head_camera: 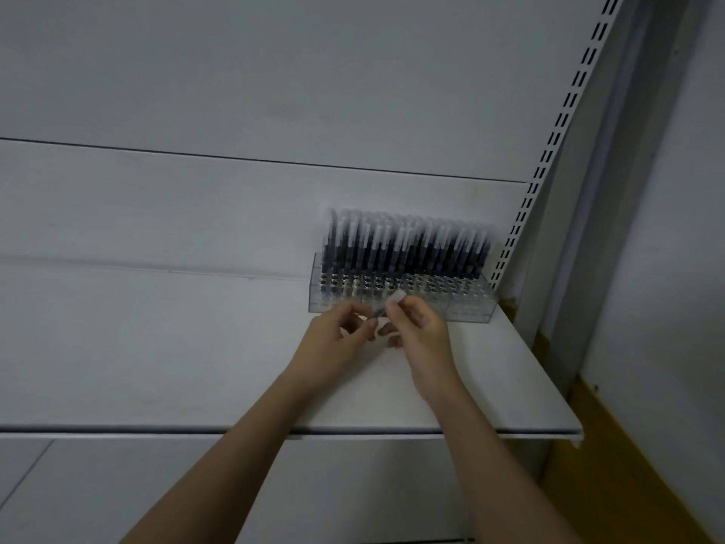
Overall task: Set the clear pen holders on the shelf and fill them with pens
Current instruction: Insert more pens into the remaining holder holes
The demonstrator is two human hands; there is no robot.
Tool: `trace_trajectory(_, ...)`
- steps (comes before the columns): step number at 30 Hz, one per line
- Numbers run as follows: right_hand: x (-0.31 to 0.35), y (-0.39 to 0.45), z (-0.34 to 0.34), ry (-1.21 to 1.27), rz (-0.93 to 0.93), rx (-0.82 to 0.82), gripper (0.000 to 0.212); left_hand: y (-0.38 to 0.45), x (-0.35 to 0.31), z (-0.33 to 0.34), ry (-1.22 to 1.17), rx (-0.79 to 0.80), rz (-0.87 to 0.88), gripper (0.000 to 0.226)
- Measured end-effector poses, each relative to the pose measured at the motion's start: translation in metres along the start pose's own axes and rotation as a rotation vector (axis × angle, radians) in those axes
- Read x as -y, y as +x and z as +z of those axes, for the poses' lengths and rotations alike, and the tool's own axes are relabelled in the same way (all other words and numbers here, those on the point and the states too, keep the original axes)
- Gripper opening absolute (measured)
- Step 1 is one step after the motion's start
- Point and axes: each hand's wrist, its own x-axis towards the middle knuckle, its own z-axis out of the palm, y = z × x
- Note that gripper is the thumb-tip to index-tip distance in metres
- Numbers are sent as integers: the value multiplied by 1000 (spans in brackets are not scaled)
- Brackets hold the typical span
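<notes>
While your left hand (341,331) and right hand (416,327) are pinching one pen (382,310) at six o'clock of the pen holders (400,296) on the shelf (196,347), you are filling; next, aim for an empty front hole.

**White shelf with pen holders at its back right**

The white shelf (157,347) runs across the middle of the frame, its front edge crossing low and ending in a corner at the right. It meets a pale back panel, with a slotted upright at the upper right. Directly on it, right of centre against the back panel, stand the clear pen holders (467,308) side by side, touching. Their rear rows hold upright dark pens (408,245) with pale caps; the front holes show open.
</notes>
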Motion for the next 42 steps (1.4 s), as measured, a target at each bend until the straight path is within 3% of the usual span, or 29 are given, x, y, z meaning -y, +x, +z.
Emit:
trace_trajectory(5, 9, 12, -19, 90, -5, -87, 4, 2, 7, 7, 419, -74, 131, 29)
trace_trajectory(9, 43, 32, -40, -55, -183, -126, 27, -2, 6, 18, 780, 60, 67, 46)
trace_trajectory(13, 78, 54, -49, -232, -395, -92, 26, -2, 3, 19, 828, 136, 10, 50)
trace_trajectory(18, 93, 82, -47, -429, -498, -80, 23, -3, 0, 20, 875, 163, 0, 49)
trace_trajectory(23, 87, 96, -44, -544, -535, -22, 23, -3, 0, 20, 873, 154, -11, 50)
trace_trajectory(28, 81, 104, -46, -515, -570, -3, 23, -2, -3, 19, 874, 137, -38, 70)
trace_trajectory(42, 81, 120, -55, -694, -656, 185, 17, 2, 5, 20, 886, 102, -40, 64)
